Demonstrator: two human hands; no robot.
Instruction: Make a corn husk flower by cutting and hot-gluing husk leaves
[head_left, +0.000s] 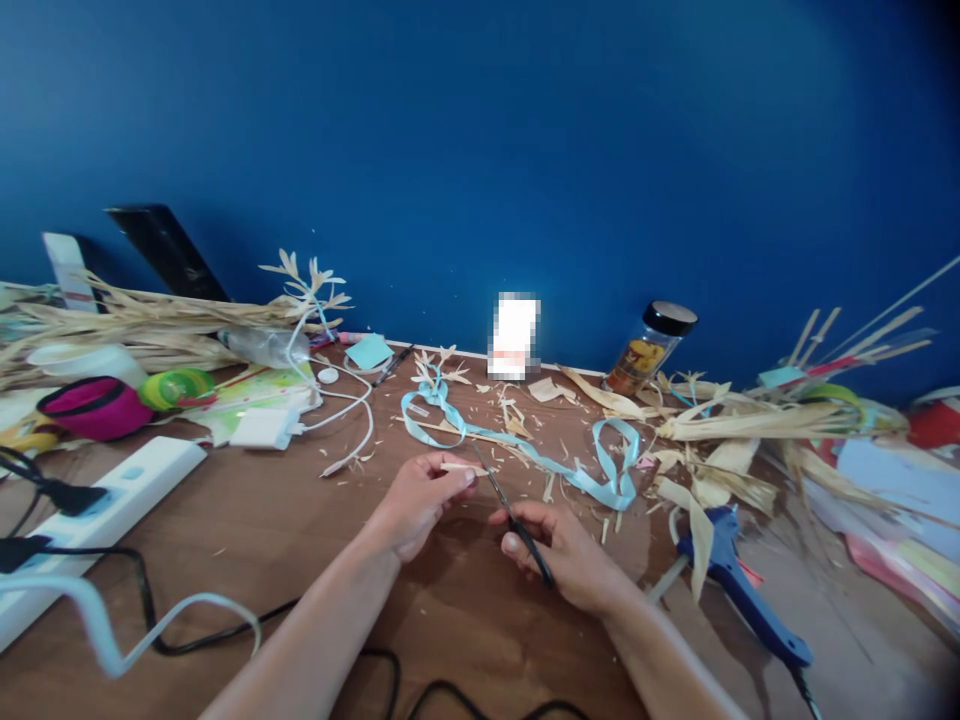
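Note:
Above the brown tabletop, my left hand pinches a small pale strip, which looks like dried husk, between thumb and fingers. Black-handled scissors are gripped in my right hand, their blades pointing up and left toward the strip's end. Whether the blades touch the strip I cannot tell. Just beyond both hands lies a light blue ribbon in loops. A small husk flower stands at the ribbon's far left end.
To the right rests a blue glue gun beside dried husks. A jar with a black lid leans near the wall. On the left are a white power strip, black cables, a white charger and a husk bundle.

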